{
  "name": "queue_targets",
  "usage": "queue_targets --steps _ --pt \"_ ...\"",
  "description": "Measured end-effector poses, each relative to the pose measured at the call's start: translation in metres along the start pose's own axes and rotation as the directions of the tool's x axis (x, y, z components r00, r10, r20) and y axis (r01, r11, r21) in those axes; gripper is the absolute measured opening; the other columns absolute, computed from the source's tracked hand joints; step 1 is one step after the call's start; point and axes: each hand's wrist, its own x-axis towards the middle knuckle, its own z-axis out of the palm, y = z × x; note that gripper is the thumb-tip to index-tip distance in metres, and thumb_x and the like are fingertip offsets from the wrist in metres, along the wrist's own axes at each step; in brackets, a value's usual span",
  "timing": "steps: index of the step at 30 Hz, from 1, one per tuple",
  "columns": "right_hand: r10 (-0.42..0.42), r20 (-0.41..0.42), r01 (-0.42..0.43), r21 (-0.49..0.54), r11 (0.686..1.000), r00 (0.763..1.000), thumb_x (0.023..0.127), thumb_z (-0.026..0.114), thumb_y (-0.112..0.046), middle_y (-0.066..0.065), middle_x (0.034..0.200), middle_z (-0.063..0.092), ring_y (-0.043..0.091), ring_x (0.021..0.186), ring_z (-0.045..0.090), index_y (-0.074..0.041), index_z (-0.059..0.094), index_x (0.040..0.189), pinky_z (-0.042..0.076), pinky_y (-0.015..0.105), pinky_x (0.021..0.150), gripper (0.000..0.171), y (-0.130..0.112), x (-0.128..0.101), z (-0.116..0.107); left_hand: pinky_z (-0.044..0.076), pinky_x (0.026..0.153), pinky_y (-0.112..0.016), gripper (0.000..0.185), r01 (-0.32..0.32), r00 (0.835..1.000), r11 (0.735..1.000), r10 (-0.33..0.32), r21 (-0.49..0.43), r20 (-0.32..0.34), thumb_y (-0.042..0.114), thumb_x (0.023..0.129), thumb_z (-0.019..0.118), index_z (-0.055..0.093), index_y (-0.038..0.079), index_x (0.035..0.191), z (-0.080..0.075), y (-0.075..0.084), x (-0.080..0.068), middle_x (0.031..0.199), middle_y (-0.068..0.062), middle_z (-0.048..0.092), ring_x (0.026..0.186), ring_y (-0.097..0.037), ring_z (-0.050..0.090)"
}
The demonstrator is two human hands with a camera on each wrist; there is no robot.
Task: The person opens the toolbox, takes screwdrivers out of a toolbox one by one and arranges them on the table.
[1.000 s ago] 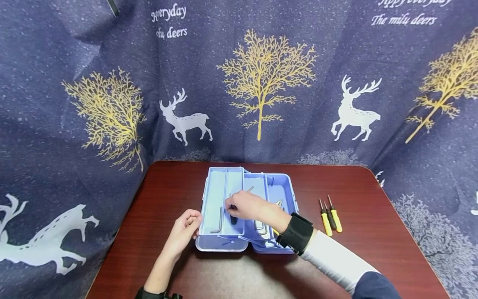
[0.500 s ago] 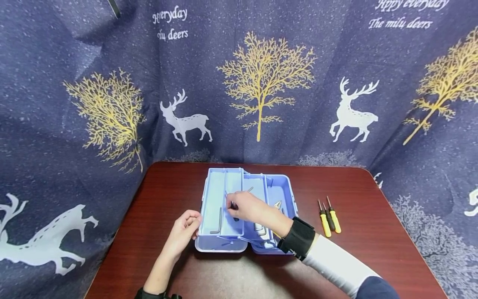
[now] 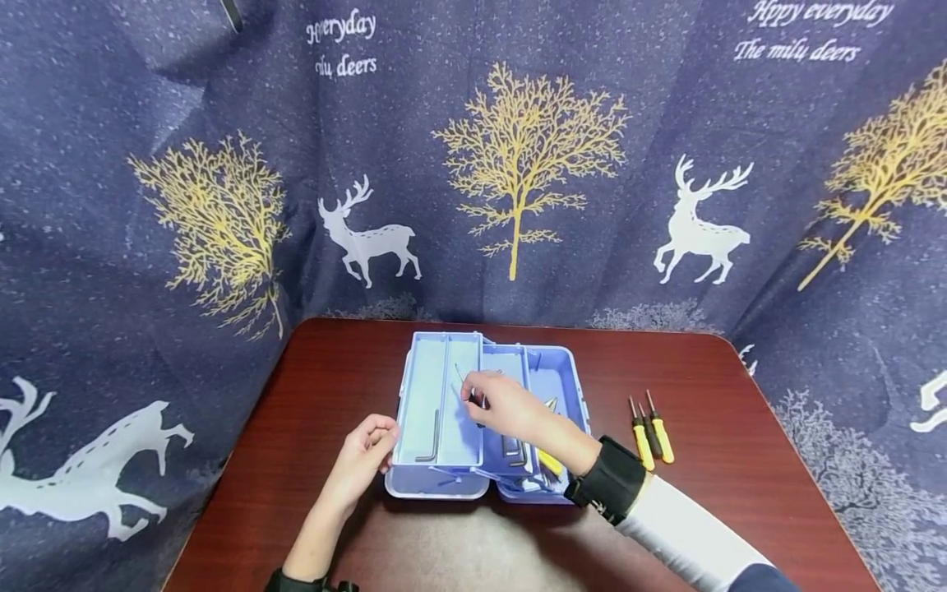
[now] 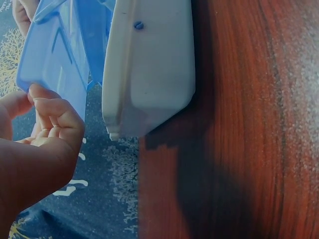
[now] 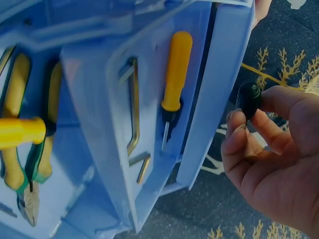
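A person's two hands work over a blue toolbox, which stands spread on a table. The right hand pinches a black-handled screwdriver between thumb and fingertips, above the upper tray, its thin shaft pointing away from the person. The left hand pinches the near left edge of that tray, fingers curled.

The main risk looks like a slip: only a small grip shows on the rounded handle, so it could roll free and drop into a tray. The shaft might also catch the divider or the tray wall if it swings low. As the trays look hinged, an uneven pull from the left hand could tip the upper one and slide the loose hex key along its floor.

The box is smooth, slightly shiny moulded plastic with rounded corners. In the lower tray lie bent metal hex keys and a yellow-handled screwdriver; pliers with yellow and green grips lie in the bottom compartment. Three slim screwdrivers, two yellow and one black, rest on the table's reddish, streaked wood grain. Behind hangs dark blue cloth, creased and printed with white deer and golden trees
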Motion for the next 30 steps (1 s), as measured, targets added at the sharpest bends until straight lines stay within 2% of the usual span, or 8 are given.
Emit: queue_targets --steps 5,9,19,23,30 --pt "-0.006 -0.043 0.005 -0.025 1.0 0.999 0.092 0.069 -0.006 -0.002 0.08 0.06 0.012 0.074 0.054 -0.008 0.066 0.097 0.048 0.025 0.068 0.007 0.007 -0.01 -0.009 0.043 0.056 -0.022 0.012 0.003 1.0 1.0 -0.003 -0.002 0.0 0.002 0.103 0.059 0.057 -0.008 0.11 0.0 -0.001 0.001 0.074 -0.006 0.056 0.061 -0.012 0.051" --pt "0.005 -0.048 -0.005 0.001 1.0 0.999 0.093 0.068 -0.003 -0.003 0.083 0.06 0.009 0.075 0.053 -0.007 0.065 0.098 0.048 0.024 0.068 0.006 0.016 -0.024 -0.019 0.043 0.056 -0.022 0.013 0.005 1.0 1.0 -0.005 -0.004 0.001 0.002 0.103 0.059 0.058 -0.008 0.11 0.0 -0.002 0.0 0.074 -0.006 0.057 0.061 -0.012 0.051" --pt "0.127 -0.08 -0.129 -0.016 0.992 0.989 0.095 0.067 -0.001 -0.005 0.084 0.06 0.007 0.074 0.054 -0.008 0.064 0.099 0.048 0.025 0.064 0.009 0.046 -0.064 -0.04 0.044 0.057 -0.022 0.013 -0.012 1.0 1.0 0.012 0.006 0.01 0.002 0.102 0.059 0.058 -0.008 0.11 -0.001 -0.001 0.0 0.074 -0.006 0.057 0.06 -0.011 0.051" --pt "0.177 -0.106 -0.18 -0.02 0.984 0.979 0.095 0.067 0.0 -0.003 0.082 0.06 0.006 0.071 0.052 -0.007 0.065 0.1 0.047 0.026 0.061 0.009 0.06 -0.082 -0.049 0.044 0.057 -0.022 0.013 -0.015 1.0 1.0 0.015 0.005 0.011 0.001 0.102 0.059 0.058 -0.009 0.11 -0.002 -0.001 0.001 0.074 -0.006 0.057 0.06 -0.011 0.051" --pt "0.303 -0.149 -0.311 -0.038 0.95 0.941 0.095 0.068 -0.002 -0.008 0.079 0.057 0.006 0.069 0.048 -0.012 0.066 0.1 0.044 0.027 0.063 0.012 0.088 -0.119 -0.065 0.044 0.057 -0.022 0.012 -0.023 1.0 1.0 0.023 0.0 0.009 0.0 0.102 0.058 0.058 -0.009 0.11 -0.001 -0.001 0.001 0.073 -0.005 0.055 0.06 -0.011 0.05"
